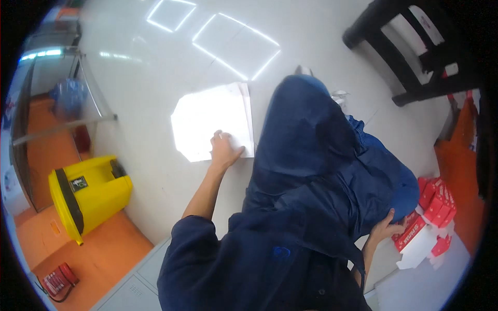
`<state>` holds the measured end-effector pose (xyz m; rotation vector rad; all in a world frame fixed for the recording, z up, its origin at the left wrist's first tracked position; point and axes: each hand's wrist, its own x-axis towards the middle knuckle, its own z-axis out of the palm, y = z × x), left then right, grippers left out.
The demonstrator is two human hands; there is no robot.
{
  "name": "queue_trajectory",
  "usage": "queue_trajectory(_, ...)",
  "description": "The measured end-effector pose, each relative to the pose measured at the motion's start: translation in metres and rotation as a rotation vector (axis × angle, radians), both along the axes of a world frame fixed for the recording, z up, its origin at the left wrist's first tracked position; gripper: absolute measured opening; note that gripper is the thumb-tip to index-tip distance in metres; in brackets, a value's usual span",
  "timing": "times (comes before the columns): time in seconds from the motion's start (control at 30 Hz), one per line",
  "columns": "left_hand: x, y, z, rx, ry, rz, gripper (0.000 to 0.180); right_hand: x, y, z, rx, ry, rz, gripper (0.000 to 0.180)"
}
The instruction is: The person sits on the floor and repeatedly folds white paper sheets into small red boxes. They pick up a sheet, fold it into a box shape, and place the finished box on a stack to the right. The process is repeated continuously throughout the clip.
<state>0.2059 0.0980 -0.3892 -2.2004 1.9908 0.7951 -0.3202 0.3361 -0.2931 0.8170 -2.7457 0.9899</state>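
A white flat sheet of card (207, 114) with cut corners lies on the floor to the left of my leg, with more layers showing along its right edge. My left hand (224, 150) rests on its near part, thumb spread from the bent fingers. Down beside my bent knee at the right is my right hand (385, 229), its thumb and fingers apart. Its fingertips reach the edge of a red and white cardboard box (410, 232); whether they grip it cannot be made out. Behind that box are more red folded boxes (438, 202).
A yellow bin (96, 194) stands at the left, with a red fire extinguisher (59, 280) nearer. A metal-framed rack (88, 88) is at the far left. At the upper right stands a black-legged stool or chair (404, 57). Grey cabinet doors (137, 282) border the lower left.
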Motion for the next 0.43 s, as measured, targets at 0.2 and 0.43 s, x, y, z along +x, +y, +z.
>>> queue_trajectory(0.2, -0.028, 0.004, 0.022, -0.066, -0.124, -0.057, 0.091, -0.029, -0.010, 0.023, 0.074, 0.108, 0.121, 0.062)
queue_trajectory(0.43, -0.056, -0.041, -0.008, -0.060, -0.082, 0.284, 0.089, -0.032, -0.007, 0.014, 0.066, 0.062, 0.077, 0.066)
